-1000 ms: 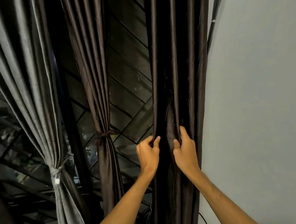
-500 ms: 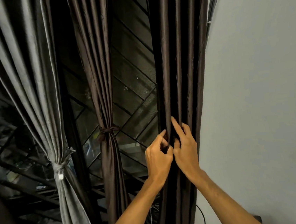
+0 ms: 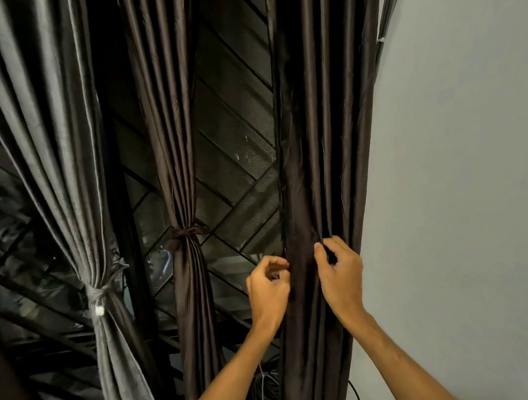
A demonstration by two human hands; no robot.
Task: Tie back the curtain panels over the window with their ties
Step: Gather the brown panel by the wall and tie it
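A: Your target is the right panel (image 3: 323,128), the only one hanging loose. Its long axis runs 12 to 6, straight down between your hands.
B: The grey panel (image 3: 56,156) and middle panel (image 3: 173,128), off at your 9 to 10 o'clock, look tied already. Each is cinched at the waist.
A: Your left hand (image 3: 267,292) sits at the right panel's left edge with its fingers (image 3: 274,261) curled. Thumb and forefinger are nipping something dark at that edge. Could be edge cloth or a tie end, too dark to tell.
B: Your right hand (image 3: 342,278) is on the front of the folds, curled in and gripping a pleat, thumb tip on the cloth.
A: So the bundle lies at 3 o'clock from your left fingers and 9 o'clock from your right. Both hands touch it at about the same height, so neither is nearer.
B: The tie isn't plainly visible on this panel. My guess is you're hunting for it or about to draw it round.
A: If so, the wrap has to go crosswise, 9 to 3, across that upright axis. Gather the folds first. The pleats toward the wall (image 3: 465,178) at 3 o'clock look to be outside your grip.
B: The risk, as I read it, is that the cloth looks slick and folds could slip out of a loose wrap.
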